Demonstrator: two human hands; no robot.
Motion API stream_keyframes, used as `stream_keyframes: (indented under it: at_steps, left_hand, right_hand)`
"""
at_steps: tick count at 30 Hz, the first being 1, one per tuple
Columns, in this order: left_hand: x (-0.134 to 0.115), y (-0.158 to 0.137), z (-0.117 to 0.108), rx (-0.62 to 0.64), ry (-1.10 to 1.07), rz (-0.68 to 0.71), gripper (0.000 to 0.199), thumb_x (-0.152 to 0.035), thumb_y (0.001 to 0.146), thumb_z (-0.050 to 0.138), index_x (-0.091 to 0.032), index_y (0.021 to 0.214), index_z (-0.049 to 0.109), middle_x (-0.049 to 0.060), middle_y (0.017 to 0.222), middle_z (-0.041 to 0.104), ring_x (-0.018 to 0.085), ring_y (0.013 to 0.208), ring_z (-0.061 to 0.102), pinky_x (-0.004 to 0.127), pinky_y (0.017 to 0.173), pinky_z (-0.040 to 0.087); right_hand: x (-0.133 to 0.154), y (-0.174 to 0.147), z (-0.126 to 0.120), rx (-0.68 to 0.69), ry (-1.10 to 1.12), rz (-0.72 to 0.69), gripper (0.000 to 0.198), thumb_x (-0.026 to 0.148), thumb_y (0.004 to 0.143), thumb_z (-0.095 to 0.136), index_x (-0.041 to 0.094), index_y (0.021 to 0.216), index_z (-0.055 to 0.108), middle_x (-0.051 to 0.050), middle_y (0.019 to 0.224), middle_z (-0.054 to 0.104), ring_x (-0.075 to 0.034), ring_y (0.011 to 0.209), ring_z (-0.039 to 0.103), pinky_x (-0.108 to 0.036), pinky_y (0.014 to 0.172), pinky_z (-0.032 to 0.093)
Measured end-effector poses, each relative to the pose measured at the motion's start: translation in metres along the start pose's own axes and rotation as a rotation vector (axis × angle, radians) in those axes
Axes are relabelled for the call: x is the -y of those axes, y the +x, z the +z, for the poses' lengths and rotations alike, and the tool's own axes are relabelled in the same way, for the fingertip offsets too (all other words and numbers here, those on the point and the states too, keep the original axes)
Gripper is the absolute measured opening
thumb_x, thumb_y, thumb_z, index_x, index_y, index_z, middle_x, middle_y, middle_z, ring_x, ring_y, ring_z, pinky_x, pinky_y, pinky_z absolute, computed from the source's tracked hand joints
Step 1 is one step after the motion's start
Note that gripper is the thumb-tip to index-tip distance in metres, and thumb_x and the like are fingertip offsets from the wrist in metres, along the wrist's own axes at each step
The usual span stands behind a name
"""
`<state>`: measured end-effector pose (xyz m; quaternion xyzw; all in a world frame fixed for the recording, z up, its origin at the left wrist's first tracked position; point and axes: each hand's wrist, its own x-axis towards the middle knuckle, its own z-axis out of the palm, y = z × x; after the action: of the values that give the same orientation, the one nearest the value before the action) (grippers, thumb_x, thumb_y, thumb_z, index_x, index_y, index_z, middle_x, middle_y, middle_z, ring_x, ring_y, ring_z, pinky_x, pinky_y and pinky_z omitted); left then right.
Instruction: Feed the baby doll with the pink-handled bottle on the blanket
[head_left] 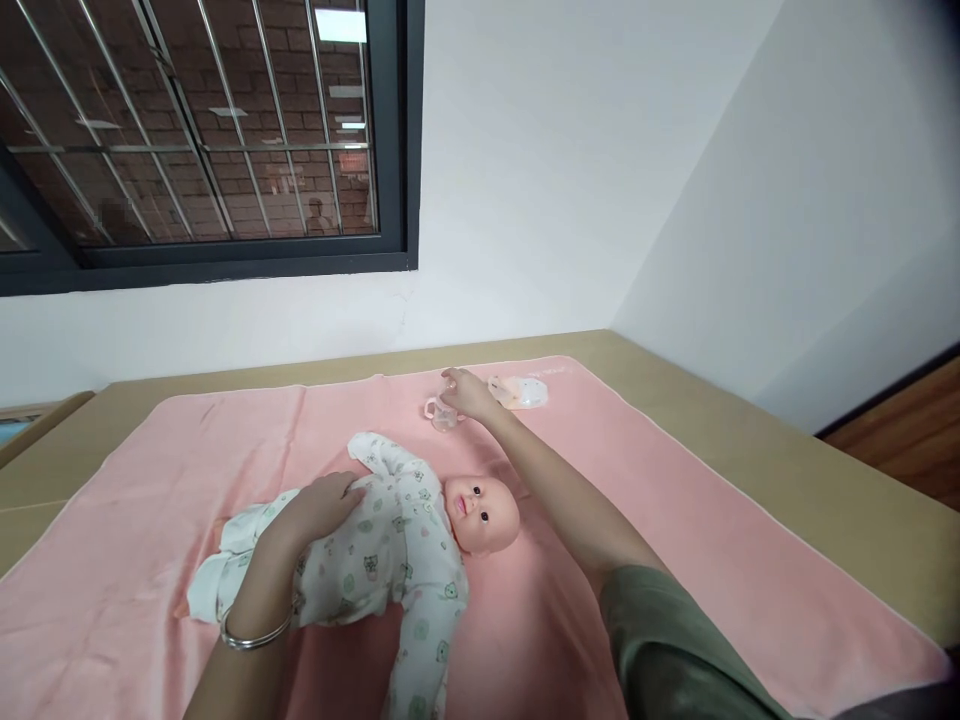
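A baby doll [480,512] in a white patterned outfit [375,540] lies on its back on a pink blanket [585,570], its head to the right and its legs to the left. My left hand [326,505] rests flat on the doll's belly, fingers stretched out. Beyond the doll, my right hand [466,392] has its fingers closed around the top of a small clear baby bottle [442,415] with pinkish handles. Just right of that hand lies a pale, partly see-through item [525,392] with a peach-coloured part; its kind is unclear.
The blanket covers a tan padded surface [675,400] that meets white walls [540,180] at the back and right. A dark-framed window [401,150] with metal bars is at upper left. Brown wood [900,430] shows at the right edge.
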<state>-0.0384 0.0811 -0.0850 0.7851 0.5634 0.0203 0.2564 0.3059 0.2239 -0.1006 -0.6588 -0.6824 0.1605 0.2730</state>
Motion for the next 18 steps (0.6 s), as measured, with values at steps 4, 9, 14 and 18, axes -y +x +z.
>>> stream_keyframes:
  at_steps: [4, 9, 14, 18]
  left_hand:
    - [-0.005, -0.003, -0.005, 0.077, 0.007, -0.039, 0.058, -0.049, 0.109, 0.037, -0.019, 0.144, 0.072, 0.017, 0.156, 0.074, 0.038, 0.142, 0.07, 0.05, 0.116, 0.055]
    - [-0.003, -0.003, -0.004, 0.075, -0.016, -0.044, 0.057, -0.052, 0.108, 0.038, -0.021, 0.14, 0.074, 0.016, 0.153, 0.076, 0.038, 0.139, 0.071, 0.05, 0.114, 0.055]
    - [0.001, 0.0, -0.002, 0.061, -0.014, -0.04, 0.054, -0.052, 0.107, 0.04, -0.022, 0.135, 0.075, 0.016, 0.152, 0.077, 0.039, 0.139, 0.071, 0.052, 0.115, 0.055]
    - [0.001, 0.001, -0.003, 0.069, -0.027, -0.039, 0.056, -0.052, 0.107, 0.04, -0.022, 0.14, 0.075, 0.015, 0.153, 0.076, 0.039, 0.141, 0.071, 0.052, 0.118, 0.054]
  right_hand:
    - [-0.006, -0.005, 0.009, 0.024, 0.013, 0.005, 0.062, 0.016, 0.093, 0.069, 0.015, 0.154, 0.064, -0.018, 0.145, 0.07, -0.024, 0.109, 0.074, -0.031, 0.094, 0.056]
    - [-0.016, -0.007, 0.032, -0.029, 0.042, 0.01, 0.065, 0.019, 0.097, 0.068, 0.017, 0.16, 0.053, -0.018, 0.142, 0.067, -0.023, 0.115, 0.07, -0.031, 0.1, 0.055]
    - [-0.029, -0.001, 0.046, -0.043, 0.12, -0.025, 0.079, 0.022, 0.092, 0.075, 0.018, 0.166, 0.048, -0.018, 0.147, 0.066, -0.027, 0.131, 0.069, -0.04, 0.115, 0.056]
    - [-0.054, 0.0, 0.039, -0.149, 0.278, -0.167, 0.085, 0.038, 0.092, 0.079, 0.016, 0.169, 0.047, -0.02, 0.17, 0.054, -0.031, 0.164, 0.048, -0.046, 0.14, 0.039]
